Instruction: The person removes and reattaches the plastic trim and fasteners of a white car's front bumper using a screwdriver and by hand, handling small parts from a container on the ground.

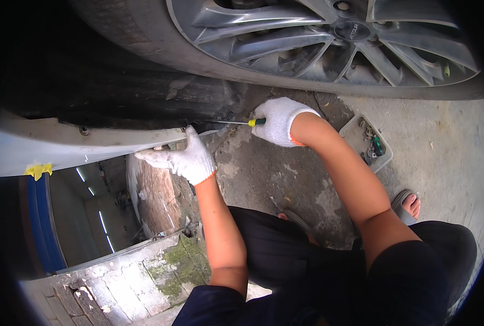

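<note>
A white glove with an orange cuff covers each of my hands. My right hand (280,123) is closed around the dark green and yellow handle of a screwdriver (236,123). Its thin shaft points left, toward the end of a black wheel-arch liner (128,98). My left hand (185,158) grips the lower edge of a white car body panel (52,141), thumb up by the liner's end and fingers stretched along the edge. The screwdriver's tip lies close to that thumb; what it touches is too small to tell. A fastener hole (84,130) shows in the panel.
Above my hands is a large tyre with a silver spoked wheel (301,46). A clear plastic tray (380,127) with small parts and a green-handled tool sits on the concrete at right. Yellow tape (38,171) sticks to the panel. Below left is a mossy brick ledge (182,261).
</note>
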A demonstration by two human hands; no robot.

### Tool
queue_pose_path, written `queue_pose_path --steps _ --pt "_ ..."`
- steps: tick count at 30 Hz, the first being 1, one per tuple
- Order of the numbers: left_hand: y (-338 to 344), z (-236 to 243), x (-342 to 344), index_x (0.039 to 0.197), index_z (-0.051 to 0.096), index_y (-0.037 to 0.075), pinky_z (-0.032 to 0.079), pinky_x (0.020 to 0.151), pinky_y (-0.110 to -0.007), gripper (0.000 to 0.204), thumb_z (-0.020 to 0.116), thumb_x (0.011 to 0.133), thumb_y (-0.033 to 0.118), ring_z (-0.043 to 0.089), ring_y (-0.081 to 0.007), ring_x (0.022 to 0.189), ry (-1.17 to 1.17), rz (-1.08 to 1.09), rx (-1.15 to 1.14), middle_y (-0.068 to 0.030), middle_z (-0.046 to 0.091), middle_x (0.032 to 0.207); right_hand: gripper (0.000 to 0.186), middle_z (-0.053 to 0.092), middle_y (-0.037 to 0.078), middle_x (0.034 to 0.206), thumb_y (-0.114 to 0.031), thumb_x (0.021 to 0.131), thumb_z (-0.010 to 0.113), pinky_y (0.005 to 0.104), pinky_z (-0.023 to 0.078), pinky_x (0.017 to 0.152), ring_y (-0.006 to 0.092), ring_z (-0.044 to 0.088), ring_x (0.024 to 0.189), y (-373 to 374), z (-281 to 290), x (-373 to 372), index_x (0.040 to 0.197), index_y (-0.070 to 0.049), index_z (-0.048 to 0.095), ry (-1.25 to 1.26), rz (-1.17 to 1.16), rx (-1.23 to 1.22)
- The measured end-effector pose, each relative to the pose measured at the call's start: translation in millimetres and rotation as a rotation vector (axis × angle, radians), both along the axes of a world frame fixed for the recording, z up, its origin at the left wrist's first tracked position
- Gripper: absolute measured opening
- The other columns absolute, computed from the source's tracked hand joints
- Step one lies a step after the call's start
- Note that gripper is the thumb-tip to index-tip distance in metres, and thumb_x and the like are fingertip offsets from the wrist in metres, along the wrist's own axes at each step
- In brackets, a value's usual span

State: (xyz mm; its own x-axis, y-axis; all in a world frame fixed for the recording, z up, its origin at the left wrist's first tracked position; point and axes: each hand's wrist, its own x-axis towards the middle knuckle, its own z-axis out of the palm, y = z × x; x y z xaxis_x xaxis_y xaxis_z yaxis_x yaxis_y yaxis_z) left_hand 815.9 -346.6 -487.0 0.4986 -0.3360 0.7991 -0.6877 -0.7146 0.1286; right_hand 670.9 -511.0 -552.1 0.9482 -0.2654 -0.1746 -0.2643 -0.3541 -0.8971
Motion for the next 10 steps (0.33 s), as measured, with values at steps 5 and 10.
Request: queue_pose_path --steps 5,10 --pt "5.3 2.1 -2.6 0.152 -0.013 -0.003 0.038 0.110 -0.052 0.126 0.083 0.071 0.006 0.039 -0.0428 0.131 -0.004 -0.020 0.038 -0.0341 0.008 0.152 0.033 0.070 0.021 0.103 -0.027 0.084 0.056 0.0448 0.053 0.087 0.0393 0.066 0.099 1.9 4.8 -0.3 0.103 -0.007 0.074 -0.005 -0.006 -0.014" --pt "10.8 0.2 4.1 0.152 -0.013 -0.003 0.031 0.115 -0.053 0.127 0.084 0.070 0.006 0.030 -0.0415 0.138 0.042 -0.068 0.022 -0.0335 0.005 0.154 0.034 0.070 0.020 0.105 -0.029 0.084 0.057 0.0435 0.052 0.089 0.0378 0.067 0.101 5.5 5.2 4.9 0.103 -0.006 0.073 0.011 0.001 -0.010"
